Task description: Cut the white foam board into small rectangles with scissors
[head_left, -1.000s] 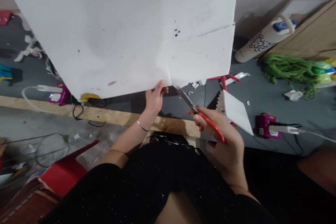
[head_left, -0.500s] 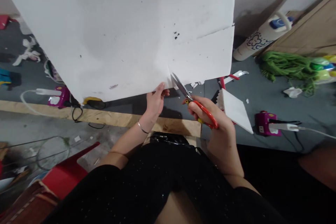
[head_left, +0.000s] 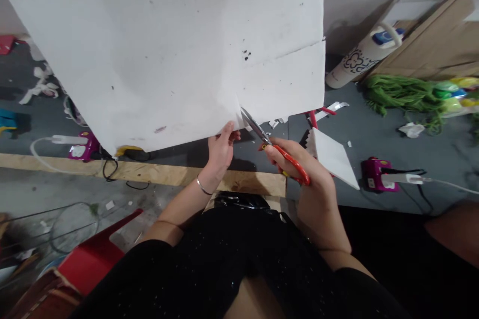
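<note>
A large white sheet of board (head_left: 179, 60), marked with dark specks and a slit near its right edge, fills the upper middle of the head view. My left hand (head_left: 222, 144) pinches its lower edge, thumb on top and fingers underneath. In my right hand (head_left: 299, 164) is a pair of scissors (head_left: 258, 127) with red handles. Their blades point up and left into the sheet's lower edge, just right of my left thumb, where a short cut shows. Whether the blades are fully closed is hard to see.
Right of the sheet stand a white bottle (head_left: 354, 62), green yarn (head_left: 404, 94) and a purple power adapter (head_left: 379, 175). A folded white piece (head_left: 335, 159) lies by my right hand. Another purple adapter (head_left: 84, 145) sits at left. A red stool (head_left: 93, 254) is below; someone's arm (head_left: 454, 232) shows at right.
The sheet and the things on the table appear shifted slightly left in view. Both hands keep their holds, with the scissors still at the cut in the sheet's edge.
</note>
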`<state>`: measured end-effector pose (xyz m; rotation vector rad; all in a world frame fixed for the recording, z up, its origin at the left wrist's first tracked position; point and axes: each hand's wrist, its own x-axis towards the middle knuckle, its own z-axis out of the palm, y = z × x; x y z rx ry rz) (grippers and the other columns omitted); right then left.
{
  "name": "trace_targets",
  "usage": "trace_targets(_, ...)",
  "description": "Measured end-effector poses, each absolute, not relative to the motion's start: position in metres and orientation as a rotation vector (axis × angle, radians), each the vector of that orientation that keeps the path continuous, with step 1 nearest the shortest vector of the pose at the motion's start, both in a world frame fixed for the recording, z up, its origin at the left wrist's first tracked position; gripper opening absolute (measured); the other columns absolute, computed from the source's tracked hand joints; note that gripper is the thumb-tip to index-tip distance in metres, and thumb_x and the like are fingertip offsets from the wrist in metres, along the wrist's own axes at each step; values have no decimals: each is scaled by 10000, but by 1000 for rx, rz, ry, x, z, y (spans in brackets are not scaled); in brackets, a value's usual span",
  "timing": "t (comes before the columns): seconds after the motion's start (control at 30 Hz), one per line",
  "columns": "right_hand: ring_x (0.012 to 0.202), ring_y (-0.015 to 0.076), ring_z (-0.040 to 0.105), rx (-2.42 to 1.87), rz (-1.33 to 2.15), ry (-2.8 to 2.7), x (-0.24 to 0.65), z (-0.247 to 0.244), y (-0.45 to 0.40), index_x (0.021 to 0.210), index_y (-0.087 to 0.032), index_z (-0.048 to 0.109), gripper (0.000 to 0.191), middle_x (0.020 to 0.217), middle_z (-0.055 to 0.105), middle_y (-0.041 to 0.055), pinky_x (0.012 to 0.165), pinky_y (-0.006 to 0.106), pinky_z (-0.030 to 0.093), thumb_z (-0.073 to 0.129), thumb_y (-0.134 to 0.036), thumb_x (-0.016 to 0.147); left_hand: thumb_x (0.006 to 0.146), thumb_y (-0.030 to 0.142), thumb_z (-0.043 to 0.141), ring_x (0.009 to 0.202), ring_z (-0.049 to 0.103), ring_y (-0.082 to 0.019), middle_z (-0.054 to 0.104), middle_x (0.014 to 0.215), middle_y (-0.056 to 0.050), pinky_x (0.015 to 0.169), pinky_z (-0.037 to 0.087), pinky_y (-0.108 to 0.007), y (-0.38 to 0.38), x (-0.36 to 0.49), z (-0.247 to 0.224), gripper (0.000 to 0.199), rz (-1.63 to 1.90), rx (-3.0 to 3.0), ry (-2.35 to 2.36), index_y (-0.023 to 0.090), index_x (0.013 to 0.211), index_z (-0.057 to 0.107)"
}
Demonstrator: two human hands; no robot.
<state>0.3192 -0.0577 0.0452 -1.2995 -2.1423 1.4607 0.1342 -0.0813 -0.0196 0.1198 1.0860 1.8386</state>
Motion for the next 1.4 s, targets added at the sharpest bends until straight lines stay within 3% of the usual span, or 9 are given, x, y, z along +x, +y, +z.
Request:
trace_targets(0.27, 497, 120, 553, -1349, 1564, -2064, 308, 41, -53, 818, -242, 537, 516, 700, 651, 10, 511, 297, 431, 552, -732, 979, 760, 226, 977, 587, 634, -122, 666, 613, 20, 615, 522, -278, -78, 137, -18, 270, 1854, 67, 1139, 204, 656, 729)
trace_targets(0.53, 559, 158, 560, -1379, 1388, -2048, 278, 29, -52, 786, -266, 487, 596, 660, 610, 4, 578, 302, 425, 507, -842, 942, 754, 247, 985, 591, 646, -111, 701, 651, 12, 625, 533, -274, -79, 142, -16, 280, 1864, 80, 1097, 194, 666, 725)
trace_targets(0.73, 590, 143, 523, -1301, 1518, -2017, 290, 30, -58, 794, -255, 525, 604, 671, 559, -8, 572, 289, 412, 477, -837, 943, 726, 229, 998, 572, 641, -108, 704, 637, 26, 607, 540, -267, -85, 140, -19, 272, 1819, 60, 1171, 205, 656, 736)
trace_targets(0.93, 582, 141, 548, -1367, 1543, -1923, 313, 33, -77, 961, -219, 651, 544, 737, 615, 8, 544, 283, 431, 510, -743, 990, 636, 216, 1027, 574, 632, -116, 723, 657, 19, 591, 519, -275, -83, 155, -21, 281, 1823, 28, 1152, 180, 687, 753)
trace_targets(1.03, 518, 130, 525, -1398, 1597, -1839, 316, 22, -87, 1038, -222, 662, 539, 748, 623, -5, 496, 278, 424, 509, -737, 993, 663, 252, 1020, 564, 626, -104, 715, 646, 17, 589, 500, -264, -77, 156, -18, 301, 1838, 50, 1129, 168, 656, 731)
trace_targets(1.23, 545, 139, 530, -1379, 1579, -1833, 317, 3, -96, 899, -235, 599, 484, 699, 606, -9, 516, 270, 409, 525, -703, 994, 773, 196, 942, 608, 646, -94, 721, 683, 13, 638, 507, -259, -68, 145, -13, 261, 1822, 110, 1111, 187, 658, 708)
trace_targets(1.4, 565, 154, 542, -1358, 1578, -1905, 319, 4, -94, 853, -247, 561, 495, 667, 590, -12, 543, 277, 398, 502, -715, 1003, 707, 223, 979, 633, 672, -111, 737, 714, 21, 627, 496, -264, -74, 147, -15, 233, 1799, 111, 1076, 189, 730, 750)
